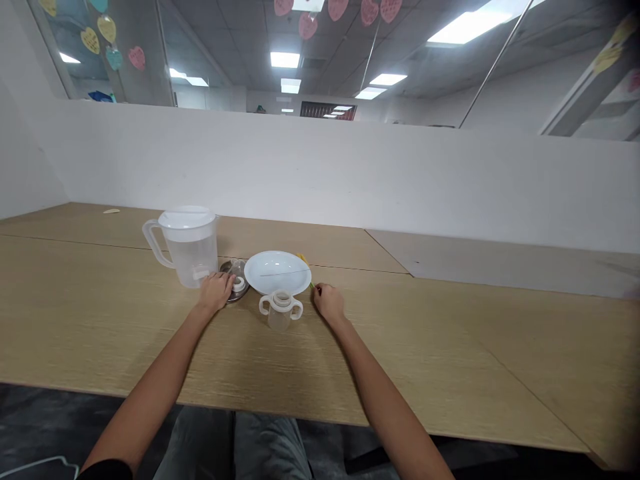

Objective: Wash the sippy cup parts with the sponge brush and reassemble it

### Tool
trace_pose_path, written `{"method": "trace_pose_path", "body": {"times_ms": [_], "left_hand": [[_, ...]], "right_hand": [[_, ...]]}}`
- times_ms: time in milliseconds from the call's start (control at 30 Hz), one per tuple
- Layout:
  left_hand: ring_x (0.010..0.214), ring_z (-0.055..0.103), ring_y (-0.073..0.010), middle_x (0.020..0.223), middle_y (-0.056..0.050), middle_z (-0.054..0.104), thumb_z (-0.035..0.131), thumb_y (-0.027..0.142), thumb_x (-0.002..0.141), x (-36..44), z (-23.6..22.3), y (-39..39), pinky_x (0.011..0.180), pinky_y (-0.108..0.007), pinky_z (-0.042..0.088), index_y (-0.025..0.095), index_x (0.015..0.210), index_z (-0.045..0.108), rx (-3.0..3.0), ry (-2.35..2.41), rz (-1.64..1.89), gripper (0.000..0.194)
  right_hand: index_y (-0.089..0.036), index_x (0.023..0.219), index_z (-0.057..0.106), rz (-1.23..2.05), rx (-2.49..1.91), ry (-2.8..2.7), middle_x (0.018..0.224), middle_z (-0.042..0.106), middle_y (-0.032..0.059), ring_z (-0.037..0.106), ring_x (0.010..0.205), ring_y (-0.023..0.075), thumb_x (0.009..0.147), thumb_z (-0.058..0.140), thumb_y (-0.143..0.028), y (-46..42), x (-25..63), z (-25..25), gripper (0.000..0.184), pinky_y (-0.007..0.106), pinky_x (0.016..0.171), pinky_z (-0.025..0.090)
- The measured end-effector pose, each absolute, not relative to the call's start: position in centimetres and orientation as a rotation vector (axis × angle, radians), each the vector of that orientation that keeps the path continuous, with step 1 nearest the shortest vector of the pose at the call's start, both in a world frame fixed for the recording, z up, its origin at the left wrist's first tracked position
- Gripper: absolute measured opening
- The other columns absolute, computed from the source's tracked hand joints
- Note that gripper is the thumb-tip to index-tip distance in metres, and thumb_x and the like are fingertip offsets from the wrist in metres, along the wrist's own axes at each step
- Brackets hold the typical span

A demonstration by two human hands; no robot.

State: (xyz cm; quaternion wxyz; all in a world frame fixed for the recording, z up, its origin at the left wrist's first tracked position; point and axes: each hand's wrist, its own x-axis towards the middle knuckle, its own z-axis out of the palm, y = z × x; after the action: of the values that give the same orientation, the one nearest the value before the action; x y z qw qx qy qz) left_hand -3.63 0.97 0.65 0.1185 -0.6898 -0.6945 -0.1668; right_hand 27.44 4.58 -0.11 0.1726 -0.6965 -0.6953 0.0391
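Left hand (217, 292) beside metal dish (242, 295), grip unclear | right hand (329, 303) clasping stick (313, 285) | cup (279, 317) between

White ceiling lights (285, 60) glare, the table (450, 353) takes soft shadows, the view's right edge darkens

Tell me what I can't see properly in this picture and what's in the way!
All in the head view:
- Where the green bit by the right hand ends: fingers cover it.
- Whether it joins the yellow bit: the white bowl is in between.
- Part of the metal dish: the left hand covers it.
- Marks on the paper hearts: too small to read.
- The legs: cut off by the bottom edge.
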Motion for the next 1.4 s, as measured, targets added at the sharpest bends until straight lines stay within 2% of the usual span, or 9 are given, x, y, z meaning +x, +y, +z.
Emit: {"method": "trace_pose_path", "body": {"times_ms": [133, 433, 700, 800, 900, 1033, 1233, 1400], "left_hand": [[0.105, 0.059, -0.0294, 0.103, -0.017, 0.069, 0.024, 0.043, 0.097, -3.1, 1.1, 0.7, 0.089, -0.040, 0.041, 0.012, 0.094, 0.068, -2.035, -2.073, -0.371, 0.054], [0.103, 0.060, -0.0304, 0.097, -0.019, 0.070, 0.021, 0.052, 0.095, -2.6, 1.6, 0.4, 0.090, -0.039, 0.039, 0.010, 0.085, 0.071, -1.941, -2.165, -0.271, 0.066], [0.086, 0.065, -0.0290, 0.084, -0.021, 0.070, 0.017, 0.056, 0.094, -2.6, 3.0, 0.0, 0.084, -0.039, 0.040, 0.008, 0.082, 0.074, -1.805, -2.214, -0.286, 0.075], [0.088, 0.064, -0.0296, 0.085, -0.021, 0.070, 0.018, 0.052, 0.095, -2.7, 2.9, 0.0, 0.085, -0.039, 0.040, 0.007, 0.083, 0.074, -1.787, -2.205, -0.289, 0.072], [0.098, 0.061, -0.0282, 0.097, -0.018, 0.070, 0.022, 0.046, 0.096, -2.8, 2.4, 0.1, 0.088, -0.038, 0.039, 0.011, 0.094, 0.072, -1.833, -2.139, -0.349, 0.061], [0.108, 0.057, -0.0289, 0.110, -0.015, 0.067, 0.026, 0.041, 0.096, -2.7, 1.9, 0.2, 0.089, -0.040, 0.038, 0.017, 0.106, 0.069, -1.895, -2.124, -0.313, 0.050], [0.110, 0.055, -0.0314, 0.110, -0.016, 0.068, 0.023, 0.044, 0.096, -2.7, 2.1, 0.2, 0.091, -0.042, 0.036, 0.012, 0.097, 0.071, -1.919, -2.146, -0.215, 0.057], [0.108, 0.054, -0.0335, 0.107, -0.017, 0.069, 0.024, 0.045, 0.095, -2.8, 2.3, 0.4, 0.088, -0.043, 0.036, 0.014, 0.092, 0.073, -1.914, -2.155, -0.193, 0.058]], "right_hand": [[-0.018, 0.103, 0.069, 0.106, -1.963, -1.974, 0.105, 0.071, 0.0119, 0.067, 0.093, 0.0193, 0.093, 0.041, -0.025, 4.6, 27.4, -0.1, 0.031, 0.023, 0.071, 0.043], [-0.018, 0.101, 0.071, 0.142, -1.974, -1.973, 0.103, 0.072, 0.0118, 0.067, 0.092, 0.0192, 0.092, 0.041, -0.026, 4.4, 27.5, 0.3, 0.032, 0.023, 0.069, 0.042], [-0.017, 0.098, 0.071, 0.136, -1.989, -1.951, 0.100, 0.072, 0.0120, 0.067, 0.091, 0.0207, 0.090, 0.042, -0.025, 4.4, 27.5, 0.2, 0.030, 0.024, 0.068, 0.042], [-0.016, 0.096, 0.071, 0.142, -2.000, -1.924, 0.100, 0.071, 0.0127, 0.067, 0.091, 0.0207, 0.089, 0.044, -0.026, 4.3, 27.4, 0.2, 0.030, 0.024, 0.068, 0.042], [-0.015, 0.099, 0.069, 0.100, -1.983, -1.847, 0.102, 0.070, 0.0127, 0.066, 0.091, 0.0200, 0.091, 0.042, -0.027, 4.3, 27.3, 0.2, 0.031, 0.024, 0.070, 0.042], [-0.016, 0.105, 0.066, 0.077, -1.889, -1.743, 0.104, 0.069, 0.0099, 0.064, 0.092, 0.0183, 0.094, 0.037, -0.027, 4.4, 27.4, 0.1, 0.033, 0.024, 0.075, 0.041], [-0.018, 0.121, 0.059, 0.127, -1.567, -1.774, 0.118, 0.065, 0.0072, 0.056, 0.109, 0.0181, 0.097, 0.034, -0.033, 4.4, 27.1, 0.2, 0.037, 0.026, 0.094, 0.039], [-0.021, 0.131, 0.053, 0.179, -1.358, -1.921, 0.130, 0.059, 0.0065, 0.050, 0.118, 0.0180, 0.098, 0.034, -0.039, 5.1, 26.3, -0.2, 0.042, 0.030, 0.103, 0.035]]}}
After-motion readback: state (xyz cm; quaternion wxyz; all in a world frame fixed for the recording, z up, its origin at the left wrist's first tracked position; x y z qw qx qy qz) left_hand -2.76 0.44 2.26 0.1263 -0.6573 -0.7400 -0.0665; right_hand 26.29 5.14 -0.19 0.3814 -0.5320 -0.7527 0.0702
